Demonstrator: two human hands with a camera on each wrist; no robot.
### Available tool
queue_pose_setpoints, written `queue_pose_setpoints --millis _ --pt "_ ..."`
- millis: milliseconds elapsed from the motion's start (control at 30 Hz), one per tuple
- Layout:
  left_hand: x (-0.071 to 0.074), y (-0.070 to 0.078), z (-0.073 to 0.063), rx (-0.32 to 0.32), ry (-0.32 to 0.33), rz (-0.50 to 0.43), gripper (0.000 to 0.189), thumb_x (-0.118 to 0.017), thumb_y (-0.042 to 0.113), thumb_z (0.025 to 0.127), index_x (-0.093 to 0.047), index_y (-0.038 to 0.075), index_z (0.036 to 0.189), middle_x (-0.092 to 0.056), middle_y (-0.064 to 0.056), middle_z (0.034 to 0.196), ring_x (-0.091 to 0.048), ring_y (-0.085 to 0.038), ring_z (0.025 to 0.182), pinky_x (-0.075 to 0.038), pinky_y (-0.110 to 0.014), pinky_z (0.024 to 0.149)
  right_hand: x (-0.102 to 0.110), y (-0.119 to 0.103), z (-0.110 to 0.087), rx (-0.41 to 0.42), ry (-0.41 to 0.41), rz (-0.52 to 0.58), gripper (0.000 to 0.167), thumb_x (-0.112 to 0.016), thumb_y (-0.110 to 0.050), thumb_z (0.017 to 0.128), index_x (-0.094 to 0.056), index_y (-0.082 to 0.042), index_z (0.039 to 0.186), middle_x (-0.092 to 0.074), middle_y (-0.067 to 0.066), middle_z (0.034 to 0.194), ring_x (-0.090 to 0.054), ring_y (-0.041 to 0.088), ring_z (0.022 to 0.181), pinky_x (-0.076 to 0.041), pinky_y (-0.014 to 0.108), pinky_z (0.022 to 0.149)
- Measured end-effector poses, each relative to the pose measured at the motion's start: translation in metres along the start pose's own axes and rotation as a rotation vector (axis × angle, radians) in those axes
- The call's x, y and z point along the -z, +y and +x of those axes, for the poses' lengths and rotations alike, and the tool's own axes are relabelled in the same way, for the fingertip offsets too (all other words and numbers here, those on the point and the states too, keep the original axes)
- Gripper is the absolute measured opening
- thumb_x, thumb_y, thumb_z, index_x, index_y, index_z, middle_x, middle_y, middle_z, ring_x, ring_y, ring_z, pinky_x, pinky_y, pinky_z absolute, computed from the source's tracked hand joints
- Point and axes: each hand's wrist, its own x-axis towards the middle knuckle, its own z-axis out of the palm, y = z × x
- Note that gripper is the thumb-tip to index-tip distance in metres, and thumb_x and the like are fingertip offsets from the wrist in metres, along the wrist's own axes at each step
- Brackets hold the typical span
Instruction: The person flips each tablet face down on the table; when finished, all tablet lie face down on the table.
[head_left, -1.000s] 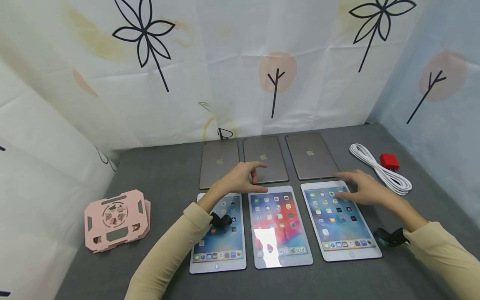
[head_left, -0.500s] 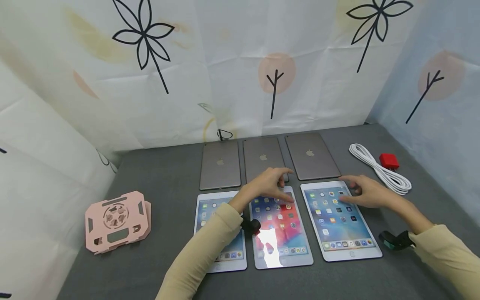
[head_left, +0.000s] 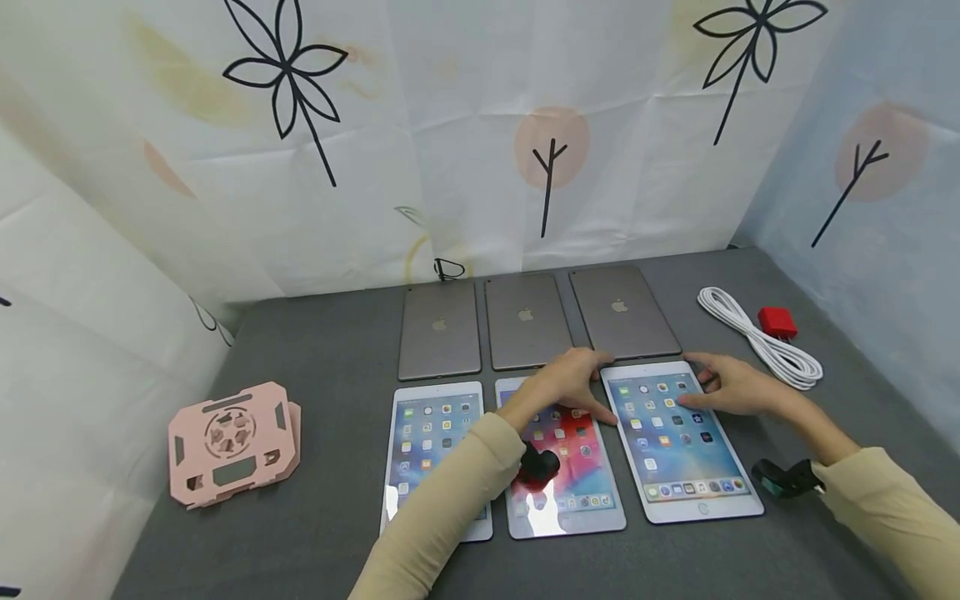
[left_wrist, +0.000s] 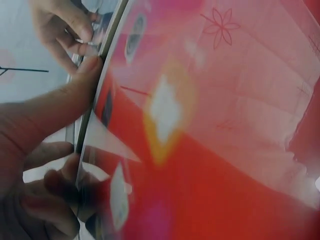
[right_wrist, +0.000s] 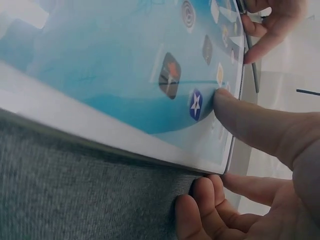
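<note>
Three white tablets with lit screens lie face up in a front row. My right hand [head_left: 738,385] grips the upper right corner of the right tablet [head_left: 675,450]. In the right wrist view, its thumb [right_wrist: 230,107] lies on the screen and its other fingers curl at the edge. My left hand [head_left: 566,383] reaches over the top of the middle tablet [head_left: 577,492], which fills the left wrist view with red. Its thumb [left_wrist: 80,85] and index finger come right up to the right tablet's upper left side. The left tablet [head_left: 427,425] is partly covered by the left sleeve.
Behind lie three grey tablets, backs up: a left one [head_left: 438,333], a middle one [head_left: 525,321] and a right one [head_left: 622,312]. A coiled white cable [head_left: 761,337] and a red charger plug [head_left: 777,322] are at the right. Pink case-like plates [head_left: 232,444] lie left.
My left hand has moved right, from above the gap between the left and middle tablets to the right tablet's upper left side. The right hand has shifted slightly at its corner.
</note>
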Motion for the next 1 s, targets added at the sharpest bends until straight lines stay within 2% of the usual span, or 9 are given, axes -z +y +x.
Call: queue_pose_setpoints --millis 200,333,467,633,767,900,1000 --pt "-0.005 0.005 0.000 0.047 0.039 0.010 0.090 -0.092 0.049 0.071 -0.055 0.021 0.148 -0.067 0.001 0.117 -0.055 -0.007 0.085 -0.046 -0.019 0.069 0.001 0.000 0.000 -0.018 -0.007 0.042 0.087 -0.078 -0.023 0.091 -0.029 0.023 0.146 -0.057 0.030 0.110 -0.061 0.022 0.086 -0.051 0.034 0.074" --pt "-0.008 0.008 -0.001 0.081 0.062 -0.033 0.087 -0.094 0.044 0.071 -0.057 0.022 0.147 -0.065 0.003 0.106 -0.055 -0.007 0.069 -0.043 -0.018 0.059 0.000 -0.001 0.001 -0.033 -0.003 0.074 0.087 -0.078 -0.021 0.091 -0.028 0.023 0.146 -0.056 0.029 0.107 -0.060 0.022 0.085 -0.050 0.034 0.074" --pt "-0.009 0.011 -0.002 0.117 0.081 -0.068 0.086 -0.095 0.041 0.070 -0.059 0.022 0.145 -0.060 0.005 0.096 -0.054 -0.008 0.061 -0.042 -0.019 0.054 0.001 -0.001 0.002 -0.060 -0.009 0.128 0.086 -0.078 -0.018 0.090 -0.028 0.022 0.147 -0.057 0.026 0.105 -0.057 0.025 0.088 -0.048 0.035 0.076" --pt "-0.011 0.012 -0.001 0.148 0.100 -0.081 0.086 -0.096 0.040 0.068 -0.060 0.024 0.144 -0.058 0.007 0.090 -0.053 -0.008 0.059 -0.041 -0.020 0.052 0.003 0.003 0.003 -0.107 -0.050 0.229 0.086 -0.077 -0.016 0.090 -0.025 0.016 0.151 -0.052 0.027 0.114 -0.053 0.031 0.100 -0.046 0.042 0.085" --pt "-0.012 0.012 -0.002 0.156 0.113 -0.100 0.086 -0.097 0.039 0.066 -0.061 0.025 0.143 -0.057 0.008 0.088 -0.053 -0.008 0.059 -0.041 -0.021 0.051 0.007 0.009 0.003 -0.112 -0.108 0.330 0.089 -0.073 -0.013 0.092 -0.017 0.012 0.156 -0.046 0.024 0.120 -0.047 0.034 0.110 -0.042 0.052 0.093" --pt "-0.012 0.011 -0.003 0.154 0.127 -0.123 0.085 -0.098 0.038 0.065 -0.063 0.025 0.141 -0.057 0.008 0.086 -0.052 -0.008 0.059 -0.041 -0.021 0.051 0.013 0.014 -0.001 -0.076 -0.171 0.412 0.093 -0.071 -0.013 0.094 -0.008 0.007 0.160 -0.042 0.029 0.133 -0.051 0.035 0.120 -0.038 0.065 0.102" --pt "-0.013 0.010 -0.003 0.153 0.138 -0.142 0.085 -0.099 0.037 0.064 -0.064 0.025 0.141 -0.057 0.008 0.086 -0.052 -0.008 0.059 -0.040 -0.021 0.050 0.019 0.015 -0.004 -0.039 -0.201 0.427 0.094 -0.070 -0.015 0.094 -0.007 0.004 0.162 -0.039 0.032 0.142 -0.056 0.031 0.121 -0.042 0.063 0.103"
